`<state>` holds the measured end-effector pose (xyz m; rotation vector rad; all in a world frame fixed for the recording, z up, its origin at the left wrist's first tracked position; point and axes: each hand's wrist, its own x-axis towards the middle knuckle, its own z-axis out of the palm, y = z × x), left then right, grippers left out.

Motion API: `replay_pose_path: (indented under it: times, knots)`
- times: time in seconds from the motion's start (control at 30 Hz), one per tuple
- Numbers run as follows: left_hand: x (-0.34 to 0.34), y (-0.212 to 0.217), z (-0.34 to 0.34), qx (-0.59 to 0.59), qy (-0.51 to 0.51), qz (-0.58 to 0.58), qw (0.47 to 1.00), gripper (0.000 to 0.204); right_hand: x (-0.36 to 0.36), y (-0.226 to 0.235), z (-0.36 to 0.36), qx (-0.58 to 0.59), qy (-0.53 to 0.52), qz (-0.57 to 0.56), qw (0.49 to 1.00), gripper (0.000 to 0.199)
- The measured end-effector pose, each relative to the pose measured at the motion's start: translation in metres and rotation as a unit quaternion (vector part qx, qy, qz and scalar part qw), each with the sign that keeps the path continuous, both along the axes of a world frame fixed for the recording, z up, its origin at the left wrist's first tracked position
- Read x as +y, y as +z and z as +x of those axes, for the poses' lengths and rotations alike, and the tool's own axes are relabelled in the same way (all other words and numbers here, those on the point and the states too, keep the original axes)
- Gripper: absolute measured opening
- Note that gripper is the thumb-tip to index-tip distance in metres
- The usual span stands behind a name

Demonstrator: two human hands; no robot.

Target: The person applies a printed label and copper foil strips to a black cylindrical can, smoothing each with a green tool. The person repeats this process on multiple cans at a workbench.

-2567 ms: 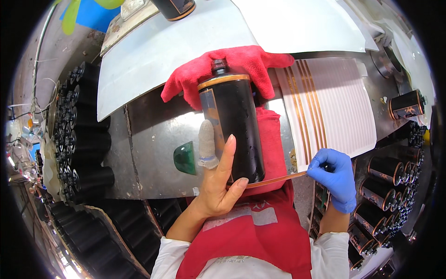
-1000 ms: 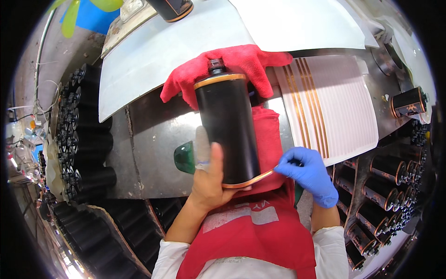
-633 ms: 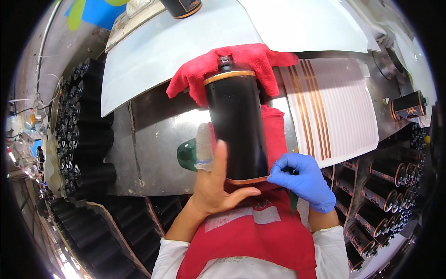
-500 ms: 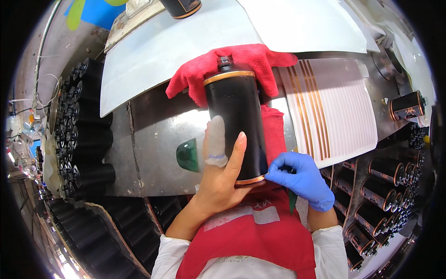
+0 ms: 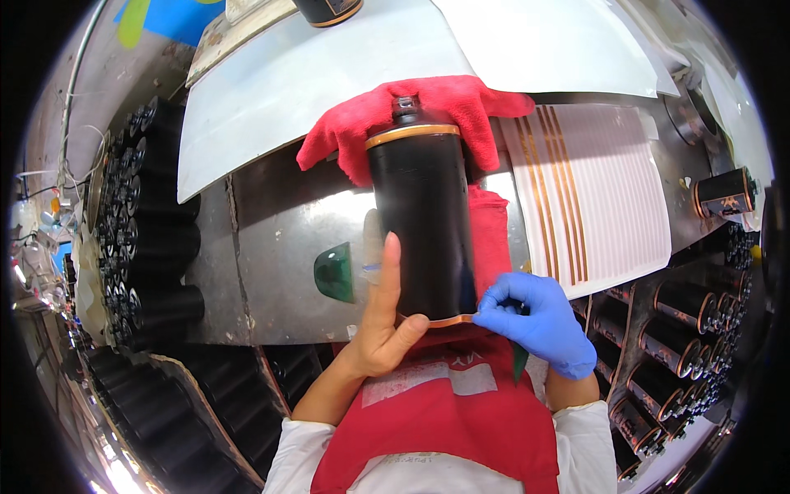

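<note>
A black cylindrical bottle (image 5: pixel 421 222) lies lengthwise before me, its neck end resting on a folded red cloth (image 5: pixel 444 90). One gold band rings its shoulder. Along the near base edge runs a copper-coloured strip (image 5: pixel 448 320). My left hand (image 5: pixel 383 321) holds the bottle's lower left side, thumb at the strip and index finger stretched along the wall; a whitish cot covers another finger, partly hidden. My right hand (image 5: pixel 527 317), in a blue glove, pinches the strip's end at the right of the base.
A white ribbed sheet (image 5: pixel 617 198) bearing several copper strips lies right of the bottle. On the metal bench at left sits a green translucent piece (image 5: pixel 333 273). Black bottles (image 5: pixel 160 239) crowd the left; banded ones (image 5: pixel 675 305) fill racks at right. White boards (image 5: pixel 329 90) cover the far side.
My left thumb has moved down from the bottle's wall to the base edge, and the left fingers have shifted. The right hand keeps its pinch, slightly farther right.
</note>
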<state>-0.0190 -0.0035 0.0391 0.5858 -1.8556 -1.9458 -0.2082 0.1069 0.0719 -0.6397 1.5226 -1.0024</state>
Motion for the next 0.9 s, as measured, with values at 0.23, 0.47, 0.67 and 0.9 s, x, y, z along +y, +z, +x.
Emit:
replay_pose_path:
  times: [0.23, 0.47, 0.67, 0.9]
  knots:
    - [-0.003, -0.002, -0.002, -0.017, -0.024, -0.096, 0.995, 0.079, 0.011, 0.015, -0.003, 0.029, 0.009, -0.057, 0.998, 0.012]
    - [-0.004, -0.002, -0.003, -0.007, -0.028, -0.122, 0.992, 0.081, 0.006, 0.008, -0.001, 0.001, -0.045, 0.007, 0.999, 0.012]
    - [-0.002, 0.004, -0.003, 0.011, -0.022, -0.032, 0.999, 0.080, 0.012, 0.011, -0.001, 0.017, -0.016, -0.028, 0.999, 0.012]
    - [-0.009, -0.006, 0.001, -0.026, -0.050, -0.082, 0.995, 0.079, 0.012, 0.014, -0.003, 0.005, -0.018, -0.021, 1.000, 0.012]
